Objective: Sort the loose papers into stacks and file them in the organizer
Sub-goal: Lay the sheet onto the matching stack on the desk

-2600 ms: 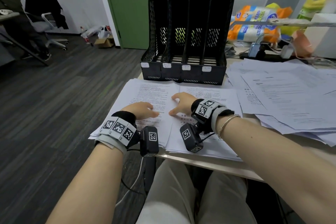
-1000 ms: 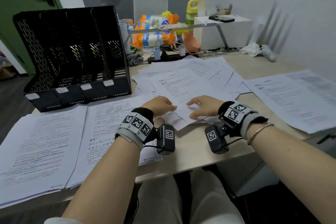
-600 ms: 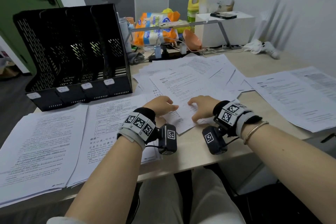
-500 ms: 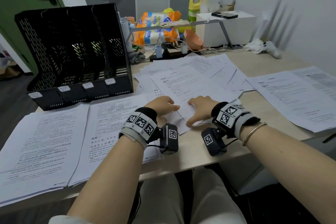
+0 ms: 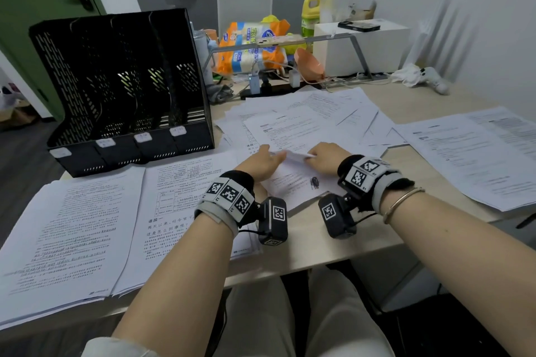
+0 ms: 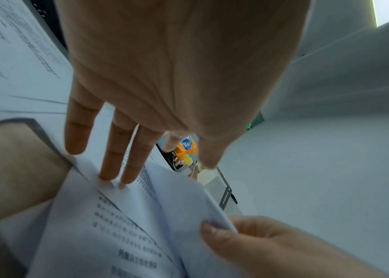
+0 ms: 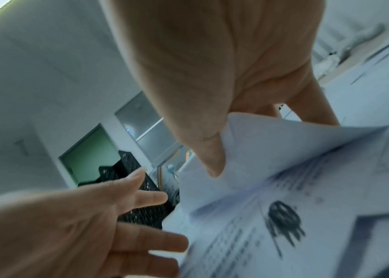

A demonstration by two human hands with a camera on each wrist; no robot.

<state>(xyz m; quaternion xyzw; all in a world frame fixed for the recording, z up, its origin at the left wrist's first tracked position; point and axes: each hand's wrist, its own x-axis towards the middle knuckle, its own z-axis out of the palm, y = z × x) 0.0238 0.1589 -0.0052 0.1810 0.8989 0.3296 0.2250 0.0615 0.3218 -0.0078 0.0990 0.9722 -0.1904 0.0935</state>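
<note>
A loose pile of printed papers [image 5: 304,119] covers the middle of the desk. My right hand [image 5: 311,155] pinches the near edge of its top sheet [image 5: 295,154] between thumb and fingers and holds it raised. In the right wrist view the thumb lies on that lifted sheet [image 7: 283,141]. Under it lies a sheet with a black ink mark [image 5: 314,182]. My left hand [image 5: 272,155] reaches in from the left with straight fingers [image 6: 112,175], their tips touching the paper below the raised edge. The black four-slot organizer [image 5: 124,90] stands at the back left.
Two squared stacks lie side by side at the front left [image 5: 66,226] [image 5: 185,200]. More sheets spread at the right [image 5: 464,153]. A bag of tissue packs [image 5: 252,43], a white box [image 5: 362,46], cables and a charger crowd the back of the desk [image 5: 319,243].
Both hands left the two left stacks and came right onto the loose pile. In the last half second my right hand lifted the top sheet's edge, uncovering the ink-marked sheet.
</note>
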